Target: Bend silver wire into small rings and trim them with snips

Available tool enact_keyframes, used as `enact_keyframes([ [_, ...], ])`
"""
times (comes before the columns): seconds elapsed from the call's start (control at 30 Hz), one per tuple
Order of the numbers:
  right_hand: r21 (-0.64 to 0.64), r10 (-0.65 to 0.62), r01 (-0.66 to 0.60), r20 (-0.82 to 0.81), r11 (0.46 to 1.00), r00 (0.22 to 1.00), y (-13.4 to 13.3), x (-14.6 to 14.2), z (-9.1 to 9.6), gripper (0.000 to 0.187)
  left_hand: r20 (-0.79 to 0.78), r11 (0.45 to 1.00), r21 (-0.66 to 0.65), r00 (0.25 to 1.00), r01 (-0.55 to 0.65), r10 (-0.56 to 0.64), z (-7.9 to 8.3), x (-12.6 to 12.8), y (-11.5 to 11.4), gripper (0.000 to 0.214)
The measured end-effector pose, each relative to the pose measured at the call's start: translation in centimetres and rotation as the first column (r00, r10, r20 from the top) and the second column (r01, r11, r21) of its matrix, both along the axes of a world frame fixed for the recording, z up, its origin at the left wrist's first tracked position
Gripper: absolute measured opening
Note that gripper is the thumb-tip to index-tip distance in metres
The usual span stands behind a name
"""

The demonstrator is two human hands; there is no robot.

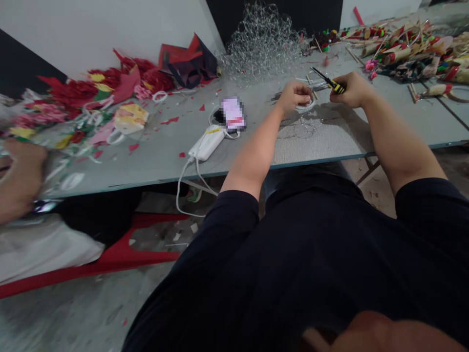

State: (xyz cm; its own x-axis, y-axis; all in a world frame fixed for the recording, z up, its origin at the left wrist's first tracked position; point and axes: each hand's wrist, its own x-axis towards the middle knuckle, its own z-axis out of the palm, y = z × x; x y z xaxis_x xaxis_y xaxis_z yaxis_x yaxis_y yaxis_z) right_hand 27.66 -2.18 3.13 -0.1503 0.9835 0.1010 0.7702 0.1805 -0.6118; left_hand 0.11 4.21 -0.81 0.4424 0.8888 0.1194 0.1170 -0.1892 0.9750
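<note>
1. The table [154,156] is a flat, matt grey slab with a thin pale front edge. It is dusted with small red paper scraps.
2. At 12 o'clock from the hands lies a wire tangle [262,41], a springy heap of fine, shiny silver loops.
3. The left hand [295,98] is curled shut around a small white ring [310,104]. Only a smooth round arc of the ring shows, past the fingers at the hand's 3 o'clock side.
4. The right hand [351,90] is fisted around a yellow-and-black tool [331,83]. The tool's slim dark tip points toward 10 o'clock, above and between the two hands.
5. The ring sits between the hands, just beside the right knuckles, and the tool's handle is just above it.
6. Thin loose wire loops [304,122] lie on the table at 6 o'clock from the left hand.
7. A glossy white power bank [207,143] and a phone [233,113] lie at 8 o'clock from the left hand, with white cables hanging over the table edge.
8. Red and yellow crepe paper flowers [91,88] are heaped at 9 o'clock, and stick-mounted decorations [410,46] crowd 2 o'clock.
9. There is bare tabletop between the hands and the near edge at 6 o'clock.
10. Another person's hand [18,178] shows blurred at far 9 o'clock.
</note>
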Motion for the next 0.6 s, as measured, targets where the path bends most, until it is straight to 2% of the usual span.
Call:
enact_keyframes([
  [0.13,0.03,0.053,-0.052,-0.021,0.998,0.998,0.4,-0.2,-0.4,0.041,-0.006,0.999,0.052,1.0,0.004,-0.004,-0.4,-0.2,0.4,0.031],
  [0.27,0.017,-0.017,0.018,-0.08,1.0,0.997,0.5,-0.6,-0.7,0.042,-0.025,0.994,0.109,1.0,0.004,-0.001,-0.8,-0.1,0.9,0.037],
  [0.4,0.001,-0.048,0.049,-0.095,0.999,0.994,0.6,-0.7,-0.8,0.039,-0.006,0.995,0.095,1.0,0.002,-0.001,-1.2,-0.2,1.6,0.034],
  [0.5,0.0,-0.042,0.042,-0.066,0.999,0.997,0.5,-0.6,-0.7,0.043,0.059,0.996,0.088,0.998,0.003,-0.008,-1.5,-0.3,1.8,0.03],
  [0.6,0.04,-0.04,0.042,-0.044,0.998,0.998,0.4,-0.7,-0.7,0.049,0.089,0.997,0.071,0.996,-0.01,0.004,-1.4,-0.2,1.8,0.036],
])
